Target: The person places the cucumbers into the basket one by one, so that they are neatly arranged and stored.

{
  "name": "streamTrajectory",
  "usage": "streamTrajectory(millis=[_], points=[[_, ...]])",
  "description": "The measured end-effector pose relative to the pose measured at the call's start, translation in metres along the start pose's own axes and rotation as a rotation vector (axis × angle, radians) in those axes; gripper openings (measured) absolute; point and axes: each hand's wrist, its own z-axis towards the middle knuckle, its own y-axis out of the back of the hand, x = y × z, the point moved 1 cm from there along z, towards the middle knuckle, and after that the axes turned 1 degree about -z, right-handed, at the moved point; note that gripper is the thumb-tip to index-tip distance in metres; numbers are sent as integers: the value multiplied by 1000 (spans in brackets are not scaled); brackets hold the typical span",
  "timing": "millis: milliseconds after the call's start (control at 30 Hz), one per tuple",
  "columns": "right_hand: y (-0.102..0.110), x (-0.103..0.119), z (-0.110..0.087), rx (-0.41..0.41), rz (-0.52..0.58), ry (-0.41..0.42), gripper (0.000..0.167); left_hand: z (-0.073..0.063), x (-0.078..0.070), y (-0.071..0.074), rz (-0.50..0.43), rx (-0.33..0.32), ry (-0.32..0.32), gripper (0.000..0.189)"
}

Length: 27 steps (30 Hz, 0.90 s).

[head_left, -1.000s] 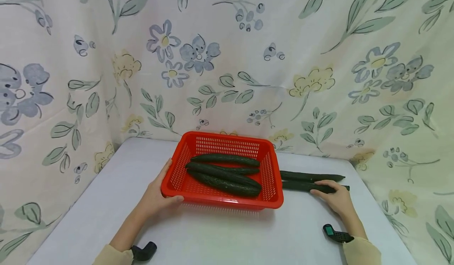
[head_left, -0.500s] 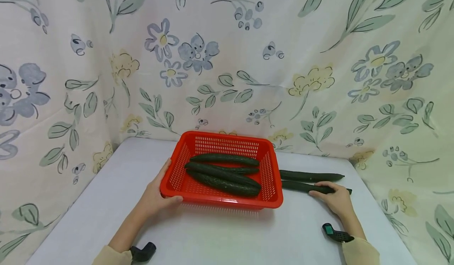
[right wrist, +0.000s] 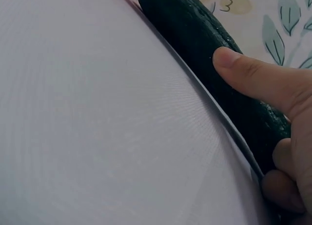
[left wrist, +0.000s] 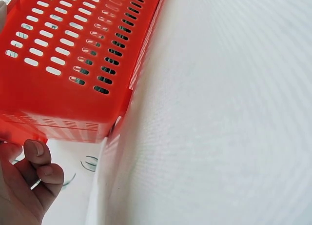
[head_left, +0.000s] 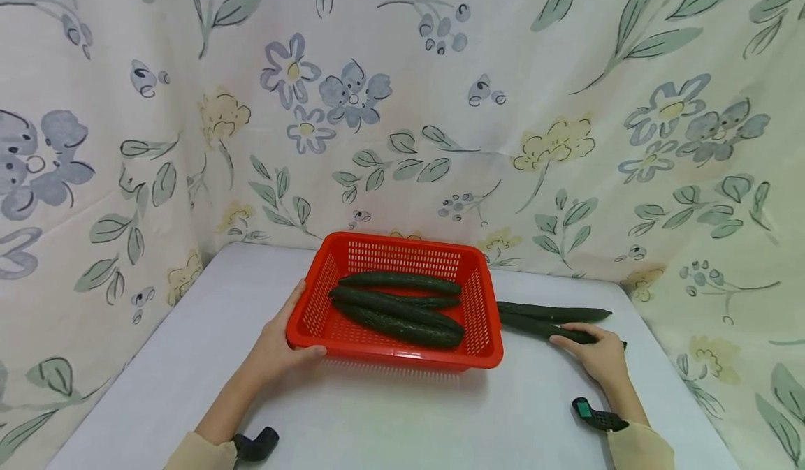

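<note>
A red plastic basket (head_left: 402,353) with slotted sides holds several dark green cucumbers (head_left: 402,325). My left hand (head_left: 281,348) grips its left front corner, thumb along the front rim; in the left wrist view, curled fingers (left wrist: 44,159) show by the rim. To the right of the basket, two more cucumbers lie on the table. My right hand (head_left: 596,350) holds the nearer cucumber (head_left: 531,325) close to its right end, with the thumb (right wrist: 248,71) on one side and fingers curled round the other. The farther cucumber (head_left: 560,313) lies just behind it.
A white-covered table (head_left: 402,421) carries everything. Behind and at both sides hangs a floral curtain (head_left: 402,107), close to the table's back edge and the basket's far side.
In my right hand, the nearer cucumber has turned slightly, its right end shifting right and toward me while its left end closes on the farther one. The left hand and basket stay put.
</note>
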Motion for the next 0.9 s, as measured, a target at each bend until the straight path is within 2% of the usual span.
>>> streamTrajectory(millis=[200, 367, 600, 800, 900], points=[[-2, 3, -2, 2, 56, -38, 64, -2, 3, 0, 13, -4, -4, 120], [-7, 2, -6, 0, 73, -49, 62, -6, 3, 2, 17, 7, 7, 121], [-12, 3, -4, -20, 101, -53, 63, -2, 1, 6, 28, -4, -9, 121], [-6, 4, -4, -37, 80, -34, 59, 1, 3, 1, 9, 4, -20, 120], [-7, 4, -6, -35, 106, -53, 61, -1, 1, 2, 5, 6, -12, 120]])
